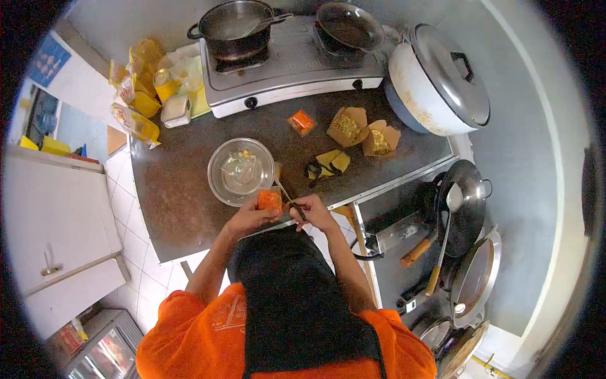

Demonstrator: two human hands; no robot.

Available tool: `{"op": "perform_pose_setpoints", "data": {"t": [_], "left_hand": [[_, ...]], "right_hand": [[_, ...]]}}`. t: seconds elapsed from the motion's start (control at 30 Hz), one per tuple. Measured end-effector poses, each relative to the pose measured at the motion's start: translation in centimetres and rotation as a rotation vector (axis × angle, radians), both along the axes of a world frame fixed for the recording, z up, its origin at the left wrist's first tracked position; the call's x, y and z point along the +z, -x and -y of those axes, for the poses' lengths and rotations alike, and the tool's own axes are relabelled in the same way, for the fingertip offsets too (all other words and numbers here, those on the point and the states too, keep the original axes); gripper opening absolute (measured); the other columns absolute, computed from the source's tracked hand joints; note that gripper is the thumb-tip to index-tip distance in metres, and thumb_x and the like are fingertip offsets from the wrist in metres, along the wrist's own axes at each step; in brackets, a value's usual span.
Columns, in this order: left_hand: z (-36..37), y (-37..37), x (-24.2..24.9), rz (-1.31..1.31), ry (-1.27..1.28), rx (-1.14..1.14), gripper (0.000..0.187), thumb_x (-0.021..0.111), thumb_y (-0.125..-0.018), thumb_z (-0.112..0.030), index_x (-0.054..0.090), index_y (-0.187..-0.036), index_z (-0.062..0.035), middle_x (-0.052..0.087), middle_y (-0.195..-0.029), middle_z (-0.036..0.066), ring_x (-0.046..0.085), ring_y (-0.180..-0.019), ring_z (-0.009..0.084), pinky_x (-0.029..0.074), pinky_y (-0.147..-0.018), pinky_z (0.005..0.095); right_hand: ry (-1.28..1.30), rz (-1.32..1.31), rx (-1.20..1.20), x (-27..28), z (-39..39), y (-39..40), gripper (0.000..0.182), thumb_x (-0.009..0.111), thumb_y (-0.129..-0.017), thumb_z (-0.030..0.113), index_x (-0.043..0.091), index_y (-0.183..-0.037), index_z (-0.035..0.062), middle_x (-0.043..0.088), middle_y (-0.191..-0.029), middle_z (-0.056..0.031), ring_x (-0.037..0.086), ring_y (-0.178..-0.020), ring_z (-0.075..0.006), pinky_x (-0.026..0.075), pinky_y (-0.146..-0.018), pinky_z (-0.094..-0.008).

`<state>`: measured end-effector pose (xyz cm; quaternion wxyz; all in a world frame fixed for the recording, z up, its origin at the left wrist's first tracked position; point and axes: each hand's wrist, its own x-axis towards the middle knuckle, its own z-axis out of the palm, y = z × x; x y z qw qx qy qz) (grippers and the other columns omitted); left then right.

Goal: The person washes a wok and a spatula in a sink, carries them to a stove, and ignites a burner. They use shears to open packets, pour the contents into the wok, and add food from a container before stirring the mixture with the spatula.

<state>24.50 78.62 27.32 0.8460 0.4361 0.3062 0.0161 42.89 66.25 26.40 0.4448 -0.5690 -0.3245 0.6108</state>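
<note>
My left hand [249, 218] is closed around a clear plastic packet with orange contents [269, 201], at the near edge of the dark counter. My right hand [314, 213] grips black-handled scissors [299, 211], their thin metal blades slanting up beside the packet. Just beyond the left hand stands a clear plastic bowl [216, 183] with crumpled clear plastic and yellowish bits inside. A similar orange packet [302, 122] lies farther back. Two brown paper boxes [345, 126] hold a yellowish food, and a yellow-and-black item [329, 165] lies in front of them.
A two-burner gas stove [290, 69] carries a dark pot [235, 47] and a frying pan [351, 26]. Yellow bags and a can [165, 85] crowd the back left. A large lidded white pot [416, 88] stands right. Woks and ladles [464, 202] fill the lower right surface.
</note>
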Motion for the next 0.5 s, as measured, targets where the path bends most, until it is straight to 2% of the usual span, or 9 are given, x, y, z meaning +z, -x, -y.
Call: {"op": "perform_pose_setpoints", "data": {"t": [0.03, 0.1, 0.2, 0.27, 0.3, 0.33, 0.4, 0.43, 0.5], "left_hand": [[0.0, 0.2, 0.6, 0.038, 0.071, 0.049, 0.025, 0.067, -0.084, -0.011, 0.054, -0.105, -0.0036, 0.058, -0.088, 0.001, 0.056, -0.077, 0.0101, 0.046, -0.068, 0.0233], [-0.4, 0.6, 0.9, 0.067, 0.076, 0.045, 0.025, 0.067, -0.084, -0.012, 0.054, -0.104, -0.0037, 0.058, -0.087, 0.001, 0.056, -0.077, 0.0099, 0.046, -0.067, 0.023], [-0.5, 1.3, 0.9, 0.077, 0.078, 0.04, 0.026, 0.067, -0.084, -0.011, 0.054, -0.105, -0.0038, 0.058, -0.088, 0.002, 0.056, -0.077, 0.0102, 0.046, -0.068, 0.0231], [-0.5, 1.7, 0.5, 0.052, 0.073, 0.039, 0.027, 0.067, -0.084, -0.01, 0.053, -0.106, -0.0039, 0.058, -0.09, 0.002, 0.057, -0.077, 0.0108, 0.047, -0.069, 0.0236], [-0.3, 1.8, -0.2, 0.089, 0.183, 0.119, 0.028, 0.066, -0.084, -0.009, 0.052, -0.108, -0.0036, 0.058, -0.091, 0.003, 0.058, -0.078, 0.0118, 0.049, -0.071, 0.0245], [-0.3, 1.8, -0.5, 0.128, 0.292, 0.198, 0.03, 0.066, -0.084, -0.008, 0.051, -0.109, -0.0033, 0.058, -0.093, 0.004, 0.059, -0.079, 0.0128, 0.05, -0.072, 0.0255], [-0.6, 1.6, -0.1, 0.109, 0.334, 0.252, 0.03, 0.065, -0.084, -0.007, 0.05, -0.11, -0.0031, 0.058, -0.094, 0.005, 0.059, -0.08, 0.0137, 0.051, -0.074, 0.0268], [-0.7, 1.5, 0.1, 0.089, 0.381, 0.303, 0.031, 0.065, -0.084, -0.006, 0.049, -0.111, -0.003, 0.058, -0.095, 0.005, 0.06, -0.081, 0.0146, 0.052, -0.076, 0.028], [-0.6, 1.1, -0.3, 0.159, 0.429, 0.359, 0.03, 0.064, -0.084, -0.006, 0.049, -0.11, -0.0032, 0.059, -0.095, 0.006, 0.06, -0.082, 0.0148, 0.051, -0.076, 0.0277]], "right_hand": [[0.014, 0.022, -0.037, 0.6, -0.1, -0.1, 0.031, 0.067, -0.085, 0.025, 0.065, -0.098, -0.0027, 0.054, -0.064, 0.001, 0.052, -0.05, -0.0074, 0.052, -0.047, -0.025], [0.026, 0.047, -0.067, 0.7, 0.1, -0.6, 0.031, 0.068, -0.085, 0.026, 0.065, -0.097, -0.0028, 0.053, -0.062, 0.0012, 0.051, -0.049, -0.0071, 0.051, -0.047, -0.0246], [-0.007, -0.178, -0.238, -0.6, 0.6, -1.7, 0.032, 0.069, -0.084, 0.027, 0.065, -0.097, -0.0024, 0.053, -0.059, 0.0016, 0.051, -0.049, -0.0061, 0.05, -0.045, -0.0242], [0.007, 0.206, -0.221, -1.4, 0.4, -2.3, 0.035, 0.07, -0.083, 0.029, 0.064, -0.097, -0.0031, 0.052, -0.059, 0.0027, 0.049, -0.049, -0.0042, 0.048, -0.044, -0.0235], [0.105, 0.513, -0.083, -2.4, 0.3, -3.0, 0.038, 0.069, -0.081, 0.027, 0.061, -0.102, -0.0038, 0.058, -0.062, -0.0047, 0.058, -0.052, -0.0146, 0.052, -0.05, -0.0322], [0.1, 0.513, -0.08, -4.6, 0.8, -3.3, 0.038, 0.069, -0.081, 0.027, 0.061, -0.102, -0.0038, 0.058, -0.062, -0.0047, 0.058, -0.052, -0.0146, 0.052, -0.05, -0.0322], [-0.089, 1.379, -0.082, -9.0, 2.0, -3.4, 0.032, 0.067, -0.078, 0.021, 0.059, -0.098, -0.0023, 0.063, -0.071, -0.0162, 0.064, -0.066, -0.0314, 0.053, -0.061, -0.0421], [0.152, 1.308, -0.049, -6.9, 1.5, -2.6, 0.024, 0.064, -0.075, 0.017, 0.059, -0.093, 0.0013, 0.063, -0.082, -0.0235, 0.062, -0.08, -0.0411, 0.051, -0.071, -0.0481], [0.175, 1.366, -0.004, -8.6, 1.1, -2.6, 0.02, 0.064, -0.076, 0.017, 0.059, -0.089, 0.0023, 0.063, -0.081, -0.0225, 0.063, -0.079, -0.0396, 0.051, -0.07, -0.0469]]}}
